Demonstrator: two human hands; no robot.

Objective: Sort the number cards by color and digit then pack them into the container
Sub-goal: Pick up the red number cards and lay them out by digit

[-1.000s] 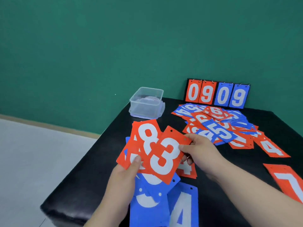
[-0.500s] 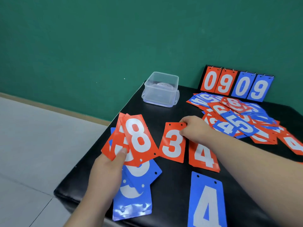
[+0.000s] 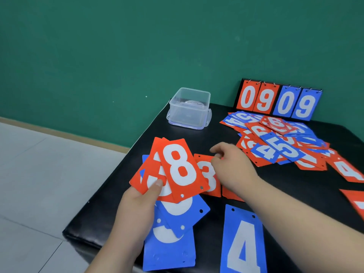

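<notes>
My left hand (image 3: pixel 137 209) grips a fan of red number cards (image 3: pixel 177 168), a white 8 on top, over the table's near left part. A red 3 card (image 3: pixel 209 178) lies flat just right of the fan. My right hand (image 3: pixel 232 166) hovers over its right half, fingers apart, holding nothing. Blue cards (image 3: pixel 173 239) lie under the fan, and a blue 4 card (image 3: pixel 243 243) lies near the front. A mixed pile of red and blue cards (image 3: pixel 279 142) covers the far right. The clear plastic container (image 3: pixel 189 108) stands at the far left corner.
A flip scoreboard (image 3: pixel 279 100) showing 0 9 0 9 stands against the green wall behind the pile. The black table (image 3: pixel 110 196) ends at its left edge above a pale floor. A red 4 card (image 3: pixel 346 170) and another red card (image 3: pixel 354 201) lie at the right.
My right hand laid the red 3 card flat on the table beside the fan and let go of it. The left hand keeps its red cards.
</notes>
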